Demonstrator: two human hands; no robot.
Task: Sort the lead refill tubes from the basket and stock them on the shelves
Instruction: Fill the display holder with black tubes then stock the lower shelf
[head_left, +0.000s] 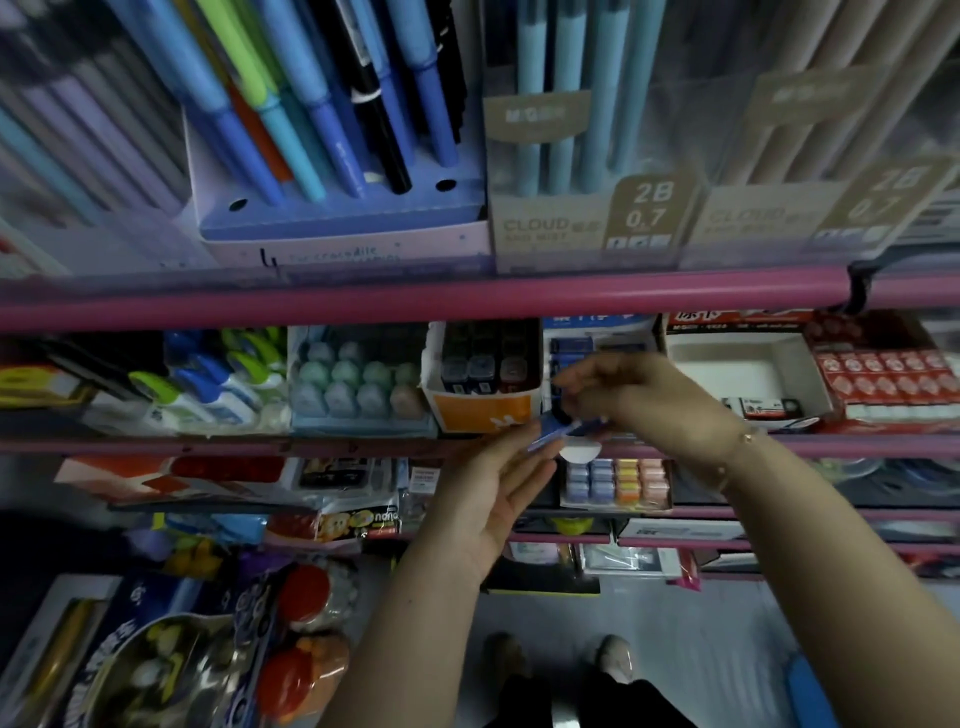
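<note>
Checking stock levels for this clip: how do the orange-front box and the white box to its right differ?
The orange-front box is packed with upright dark tubes; the white box looks nearly empty, with one flat pack at its front. The orange-front box is narrower, the white box wider. Both sit open-topped on the same pink shelf.

Bare forearms; thin bracelet (746, 438) on right wrist; dark trousers; light shoes (614, 656).

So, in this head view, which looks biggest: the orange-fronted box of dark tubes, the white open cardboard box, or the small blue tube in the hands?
1. White open cardboard box
2. Orange-fronted box, somewhat smaller
3. Small blue tube, clearly smallest, though nearest the camera
</note>
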